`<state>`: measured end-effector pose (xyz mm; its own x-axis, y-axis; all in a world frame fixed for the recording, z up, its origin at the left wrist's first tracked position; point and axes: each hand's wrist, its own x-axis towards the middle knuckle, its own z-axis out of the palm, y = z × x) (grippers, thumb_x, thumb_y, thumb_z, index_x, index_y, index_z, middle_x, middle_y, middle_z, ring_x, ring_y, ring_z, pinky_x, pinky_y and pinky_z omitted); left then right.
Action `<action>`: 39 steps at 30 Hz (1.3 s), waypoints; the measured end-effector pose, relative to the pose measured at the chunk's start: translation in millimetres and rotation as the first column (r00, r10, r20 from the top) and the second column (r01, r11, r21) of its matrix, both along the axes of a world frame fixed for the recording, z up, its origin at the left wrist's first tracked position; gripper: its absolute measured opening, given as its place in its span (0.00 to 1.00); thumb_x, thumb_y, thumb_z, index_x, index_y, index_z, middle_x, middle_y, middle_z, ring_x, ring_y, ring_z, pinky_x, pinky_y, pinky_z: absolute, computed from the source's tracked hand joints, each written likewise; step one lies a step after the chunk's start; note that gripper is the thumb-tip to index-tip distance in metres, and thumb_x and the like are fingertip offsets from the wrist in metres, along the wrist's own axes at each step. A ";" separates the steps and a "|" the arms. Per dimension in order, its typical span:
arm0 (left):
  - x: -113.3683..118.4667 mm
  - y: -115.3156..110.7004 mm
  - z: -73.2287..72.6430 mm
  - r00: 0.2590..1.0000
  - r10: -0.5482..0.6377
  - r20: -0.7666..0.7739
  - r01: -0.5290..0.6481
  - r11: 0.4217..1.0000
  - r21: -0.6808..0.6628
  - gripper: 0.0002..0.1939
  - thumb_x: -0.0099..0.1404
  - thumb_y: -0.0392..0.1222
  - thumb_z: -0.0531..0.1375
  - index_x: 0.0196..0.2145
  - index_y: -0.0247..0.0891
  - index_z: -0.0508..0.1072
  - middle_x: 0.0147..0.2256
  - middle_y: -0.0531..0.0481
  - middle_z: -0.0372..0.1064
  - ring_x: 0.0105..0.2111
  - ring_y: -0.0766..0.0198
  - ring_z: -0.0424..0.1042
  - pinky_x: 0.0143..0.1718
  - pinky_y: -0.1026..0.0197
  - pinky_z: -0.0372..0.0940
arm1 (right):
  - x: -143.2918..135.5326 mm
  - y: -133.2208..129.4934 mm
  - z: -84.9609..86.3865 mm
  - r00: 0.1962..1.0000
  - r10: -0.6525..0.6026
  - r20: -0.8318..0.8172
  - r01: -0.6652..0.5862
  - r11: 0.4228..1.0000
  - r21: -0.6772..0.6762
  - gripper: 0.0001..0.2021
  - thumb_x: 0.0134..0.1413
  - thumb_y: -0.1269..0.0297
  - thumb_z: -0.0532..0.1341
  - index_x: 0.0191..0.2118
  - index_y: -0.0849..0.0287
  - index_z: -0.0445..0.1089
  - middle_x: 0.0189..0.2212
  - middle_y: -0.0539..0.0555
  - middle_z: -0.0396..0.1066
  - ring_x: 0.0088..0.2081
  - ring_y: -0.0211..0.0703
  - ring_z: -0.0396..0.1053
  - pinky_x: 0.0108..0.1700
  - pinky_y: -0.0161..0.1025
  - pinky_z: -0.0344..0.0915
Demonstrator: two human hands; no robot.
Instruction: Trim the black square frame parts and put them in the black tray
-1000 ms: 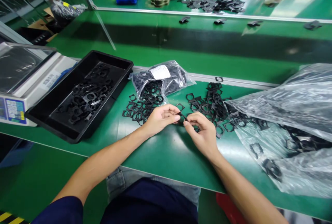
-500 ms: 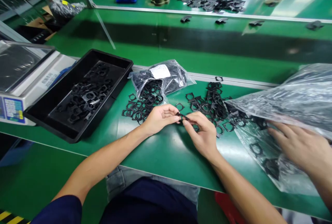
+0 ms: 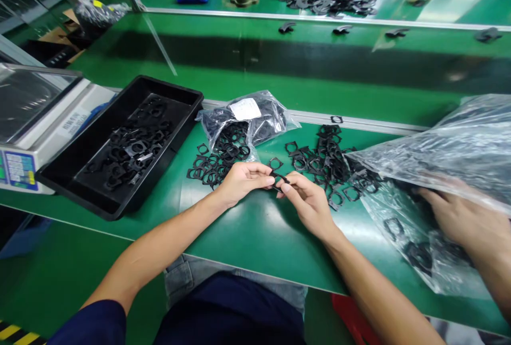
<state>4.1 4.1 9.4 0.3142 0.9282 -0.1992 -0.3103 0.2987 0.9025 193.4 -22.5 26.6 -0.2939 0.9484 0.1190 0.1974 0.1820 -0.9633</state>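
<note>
Both hands meet over the green table [image 3: 255, 238], pinching black plastic parts between the fingertips. My left hand [image 3: 245, 181] grips the left side of a black part [image 3: 280, 177]; my right hand [image 3: 309, 201] holds it from the right. Fingers hide some of it, so I cannot tell whether it is one piece or two. Just behind the fingertips lies a single black ring part [image 3: 275, 163]. Loose black ring parts [image 3: 207, 168] spread left of my hands, and another pile [image 3: 329, 158] lies behind and right of them.
A black tray [image 3: 115, 207] of parts stands left beside a scale [image 3: 24, 145]. Behind my hands lies a filled plastic bag [image 3: 275, 116]. At right, another person's hand [image 3: 467, 217] reaches into a large clear bag [image 3: 451, 142]. Dark parts [image 3: 342, 30] lie on the belt beyond.
The held part has tilted slightly between my fingertips. The other person's hand at right has moved deeper into the bag. Across the table, a person's hand has moved right, beside the far pile.
</note>
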 end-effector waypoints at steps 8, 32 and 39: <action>-5.6 3.3 0.6 0.986 -0.157 0.052 0.161 0.984 -0.078 0.22 0.46 0.49 0.77 0.33 0.30 0.79 0.31 0.45 0.78 0.29 0.64 0.77 0.37 0.60 0.73 | -2.2 0.9 3.6 0.998 -0.028 -0.050 0.023 0.996 -0.081 0.19 0.61 0.44 0.62 0.33 0.56 0.73 0.28 0.51 0.71 0.29 0.41 0.70 0.34 0.38 0.68; -4.1 0.9 3.7 0.986 -0.165 0.005 0.165 0.986 0.006 0.21 0.50 0.49 0.75 0.35 0.31 0.78 0.30 0.47 0.78 0.31 0.63 0.78 0.38 0.61 0.71 | -3.5 6.0 -2.3 0.953 -0.223 -0.208 0.159 0.945 -0.285 0.17 0.47 0.47 0.72 0.33 0.56 0.76 0.28 0.50 0.76 0.26 0.39 0.73 0.34 0.40 0.74; -0.7 0.5 2.1 0.997 -0.071 -0.030 0.073 0.995 0.067 0.22 0.51 0.52 0.74 0.34 0.32 0.76 0.29 0.50 0.76 0.28 0.65 0.77 0.37 0.61 0.72 | -5.0 3.7 -0.3 0.927 -0.268 -0.262 0.167 0.922 -0.350 0.18 0.42 0.48 0.75 0.33 0.57 0.78 0.24 0.49 0.75 0.24 0.38 0.71 0.31 0.39 0.73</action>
<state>3.4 4.5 11.6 0.3763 0.9149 -0.1458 -0.2653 0.2572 0.9293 188.5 -18.7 26.4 -0.0740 0.9863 -0.1473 -0.1096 -0.1549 -0.9818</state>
